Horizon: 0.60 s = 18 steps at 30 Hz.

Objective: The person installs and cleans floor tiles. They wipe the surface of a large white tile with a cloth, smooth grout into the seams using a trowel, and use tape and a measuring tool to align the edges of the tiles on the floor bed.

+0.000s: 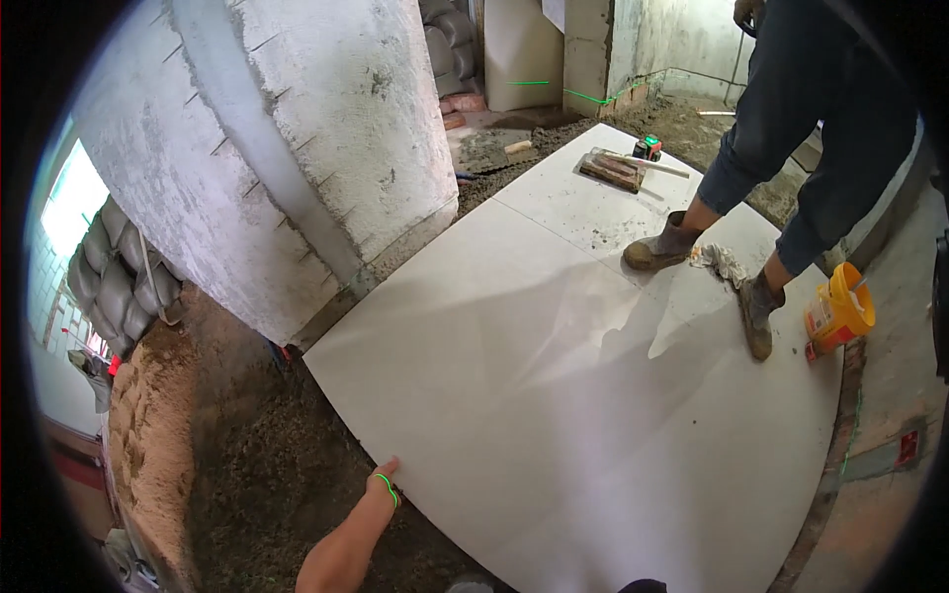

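Observation:
Large pale floor tiles (554,395) lie side by side with thin joints between them. At the left edge of the nearest tile is my left hand (384,479), its thumb side on the rim and its other fingers mostly hidden at the edge. It looks closed on that edge. A bright green line crosses the wrist. My right hand is out of view. Dark, damp mortar or soil (267,474) lies beside the tile, below my left forearm.
Another person in dark trousers and boots (667,242) stands on the tiles, near a crumpled cloth (720,262) and a yellow bucket (838,308). Farther back are a wooden block (611,171) and a green-black laser level (647,148). A rough plastered wall (346,128) rises at left, near stacked sacks (119,272).

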### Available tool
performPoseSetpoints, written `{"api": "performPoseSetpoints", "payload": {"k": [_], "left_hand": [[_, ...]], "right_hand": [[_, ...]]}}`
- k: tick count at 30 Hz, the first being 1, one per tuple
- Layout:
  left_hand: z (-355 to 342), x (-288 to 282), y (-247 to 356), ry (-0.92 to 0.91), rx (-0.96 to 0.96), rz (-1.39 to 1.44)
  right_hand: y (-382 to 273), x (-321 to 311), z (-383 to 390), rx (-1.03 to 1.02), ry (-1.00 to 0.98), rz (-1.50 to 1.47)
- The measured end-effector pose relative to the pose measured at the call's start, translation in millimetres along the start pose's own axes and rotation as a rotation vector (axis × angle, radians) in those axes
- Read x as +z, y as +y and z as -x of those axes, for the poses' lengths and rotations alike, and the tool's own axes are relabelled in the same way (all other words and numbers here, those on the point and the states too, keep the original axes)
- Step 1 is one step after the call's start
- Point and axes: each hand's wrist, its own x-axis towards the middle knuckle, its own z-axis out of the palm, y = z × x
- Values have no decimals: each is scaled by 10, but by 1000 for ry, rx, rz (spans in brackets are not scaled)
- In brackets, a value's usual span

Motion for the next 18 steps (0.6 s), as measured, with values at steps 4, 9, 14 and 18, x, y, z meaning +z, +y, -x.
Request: {"api": "performPoseSetpoints", "payload": {"k": [4, 9, 14, 18], "left_hand": [[29, 19, 33, -108, 8, 86], [-182, 79, -18, -30, 1, 71], [-321, 23, -64, -127, -50, 183], [-272, -17, -25, -65, -77, 8]], "right_hand": [[30, -26, -56, 23, 3, 9], [-5, -15, -64, 34, 10, 16], [-28, 9, -29, 24, 13, 25], [-2, 27, -19, 32, 25, 40]]}}
